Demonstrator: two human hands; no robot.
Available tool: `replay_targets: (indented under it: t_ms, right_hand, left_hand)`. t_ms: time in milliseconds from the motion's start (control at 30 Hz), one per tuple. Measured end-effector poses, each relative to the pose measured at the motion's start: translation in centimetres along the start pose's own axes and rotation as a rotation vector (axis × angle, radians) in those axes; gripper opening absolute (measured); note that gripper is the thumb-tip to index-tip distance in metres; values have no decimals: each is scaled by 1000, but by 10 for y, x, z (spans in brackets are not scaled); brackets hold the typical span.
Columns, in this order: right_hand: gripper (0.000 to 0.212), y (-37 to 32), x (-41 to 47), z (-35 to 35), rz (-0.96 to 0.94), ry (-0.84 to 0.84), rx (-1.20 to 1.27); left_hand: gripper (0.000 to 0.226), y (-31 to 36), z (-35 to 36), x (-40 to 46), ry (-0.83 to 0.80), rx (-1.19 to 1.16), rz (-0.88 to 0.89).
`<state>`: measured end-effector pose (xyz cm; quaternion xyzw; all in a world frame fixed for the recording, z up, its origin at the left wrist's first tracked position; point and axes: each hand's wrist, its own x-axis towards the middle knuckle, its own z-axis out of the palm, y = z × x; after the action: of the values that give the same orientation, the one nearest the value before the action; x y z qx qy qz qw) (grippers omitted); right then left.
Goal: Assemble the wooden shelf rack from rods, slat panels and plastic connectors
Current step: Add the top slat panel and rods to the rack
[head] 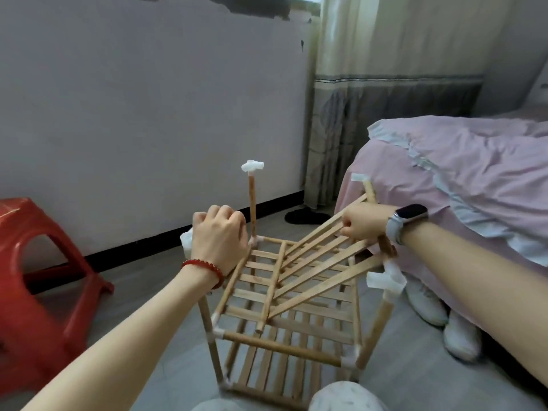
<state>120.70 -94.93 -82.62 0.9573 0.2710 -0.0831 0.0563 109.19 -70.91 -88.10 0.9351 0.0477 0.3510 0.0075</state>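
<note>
- A half-built rack of pale wooden rods and slat shelves [284, 345] stands on the grey floor [142, 295], between a red plastic stool [35, 280] at the left and a bed under a pink cover [462, 185] at the right.
- The left hand [219, 238], a red bead bracelet [204, 269] at its wrist, is clenched over the near-left post top, where a white plastic connector [186, 239] shows beside the fist.
- The right hand [363, 223], with a dark smartwatch [410, 214] on the wrist, grasps the raised right edge of a tilted wooden slat panel [314, 271].
- The panel slopes down to the left, its low edge resting on the middle shelf.
- A far-left post carries a white T-shaped plastic connector [252, 166].
</note>
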Motion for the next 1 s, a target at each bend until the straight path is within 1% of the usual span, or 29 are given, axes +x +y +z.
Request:
replay_targets:
  t_ms: [67, 100, 133, 167, 233, 267, 300, 333, 433, 533, 700, 833, 1000]
  right_hand:
    - [30, -29, 8, -5, -29, 1, -73]
    - [30, -45, 12, -4, -60, 0, -94]
    - [30, -65, 19, 3, -95, -23, -97]
    - [29, -84, 25, 13, -130, -54, -87]
    - [26, -114, 35, 44, -181, -129, -62]
    - [24, -124, 38, 63, -194, -152, -66]
    - [23, -130, 41, 81, -188, -162, -76]
    - [21, -134, 44, 101, -177, -163, -83]
    - [30, -133, 55, 150, -143, -142, -150]
    - [31, -130, 55, 170, -133, -102, -200]
    - [27, -134, 48, 150, -175, 20, -131]
    - [30, -139, 48, 138, -155, 48, -57]
    - [25, -156, 54, 104, -181, 227, 113]
  left_hand:
    - [22, -14, -3, -5, 95, 21, -70]
    - [16, -18, -4, -7, 117, -29, -138]
    - [17, -23, -5, -10, 93, -109, -240]
    - [21, -30, -2, -13, 42, -237, -364]
    - [24, -38, -2, -17, -59, -620, -618]
    - [22, -42, -1, -20, -84, -801, -706]
    - [19, -45, -1, -23, -72, -916, -741]
    - [17, -48, -2, -27, -57, -954, -739]
    - [16, -53, -3, -33, -37, -1005, -677]
    - [17, -52, -3, -36, -24, -1017, -663]
    - [16, -52, -1, -42, 1, -1007, -640]
    - [16, -50, -6, -46, 5, -976, -620]
    - [19, -48, -11, -47, 23, -1001, -622]
